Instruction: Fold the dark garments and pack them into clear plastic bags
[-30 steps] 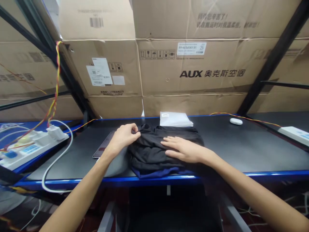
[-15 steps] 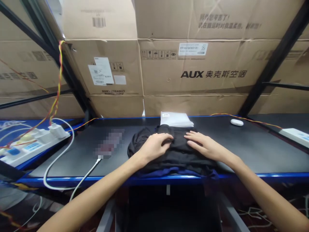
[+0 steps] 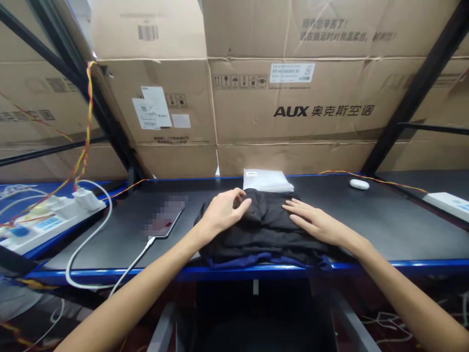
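A black garment (image 3: 262,239), bunched and folded into a thick bundle, lies at the front middle of the dark shelf top. Dark blue fabric (image 3: 252,260) peeks out along its lower edge. My left hand (image 3: 225,210) rests on the bundle's upper left part, fingers bent and the thumb apart from them, with no cloth visibly pinched. On the right side of the garment my right hand (image 3: 315,222) lies nearly flat with its fingers stretched out. Just behind the bundle sits a flat white packet (image 3: 267,181), its front edge against the cloth.
To the left lies a phone (image 3: 168,220), partly blurred, with a white cable (image 3: 130,266) plugged in. A loaded power strip (image 3: 54,217) is at far left, another power strip (image 3: 449,205) at far right. A small white case (image 3: 359,184) sits back right. Cardboard (image 3: 293,127) walls the back.
My left hand has slid left across the garment, away from its middle, uncovering more of the black cloth. The right hand has shifted only slightly to the right.
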